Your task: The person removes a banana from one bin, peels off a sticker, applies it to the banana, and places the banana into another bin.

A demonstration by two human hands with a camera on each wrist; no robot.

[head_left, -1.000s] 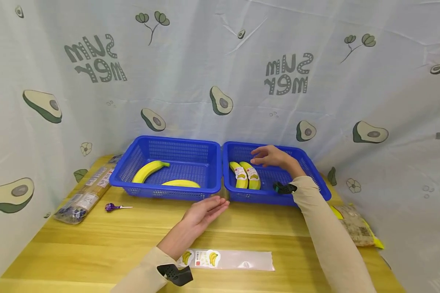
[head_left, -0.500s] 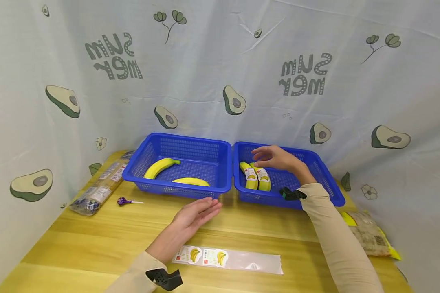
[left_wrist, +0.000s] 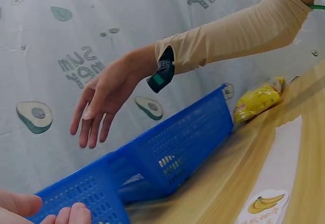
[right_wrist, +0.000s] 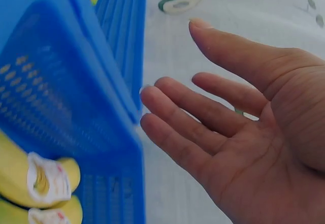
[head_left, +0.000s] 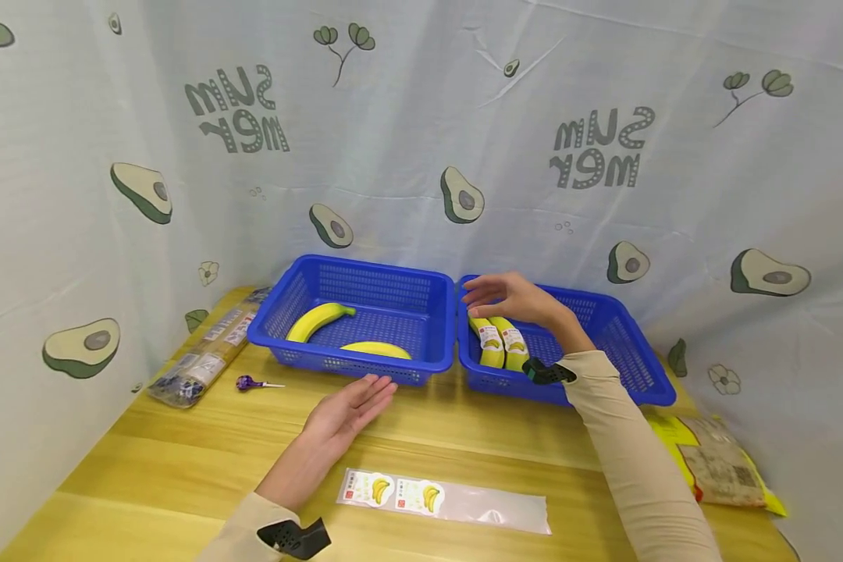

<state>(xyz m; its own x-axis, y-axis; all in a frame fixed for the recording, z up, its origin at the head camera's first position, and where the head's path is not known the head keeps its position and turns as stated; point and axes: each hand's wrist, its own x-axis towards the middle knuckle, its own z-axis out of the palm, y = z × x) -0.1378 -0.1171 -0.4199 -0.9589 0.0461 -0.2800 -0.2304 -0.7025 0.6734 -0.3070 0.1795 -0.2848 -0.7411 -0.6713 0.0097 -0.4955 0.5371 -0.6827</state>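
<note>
Two blue baskets stand side by side at the back of the wooden table. The left basket [head_left: 432, 361] holds two bare bananas [head_left: 319, 320]. The right basket [head_left: 632, 351] holds two labelled bananas [head_left: 503, 349]. My right hand [head_left: 509, 297] hovers open over the right basket's left rim, above those bananas, holding nothing; its relaxed fingers [right_wrist: 193, 132] show in the right wrist view. My left hand [head_left: 344, 408] rests open, palm up, on the table in front of the left basket. A clear bag with banana stickers [head_left: 444, 502] lies flat near me.
A long packet [head_left: 204, 359] and a purple lollipop [head_left: 253, 383] lie at the table's left. A yellow snack bag [head_left: 720, 468] lies at the right edge. An avocado-print cloth [head_left: 421, 140] walls the table on three sides.
My right hand has drifted left toward the rim between the baskets. My left hand has slid left along the table. The head view has shifted.
</note>
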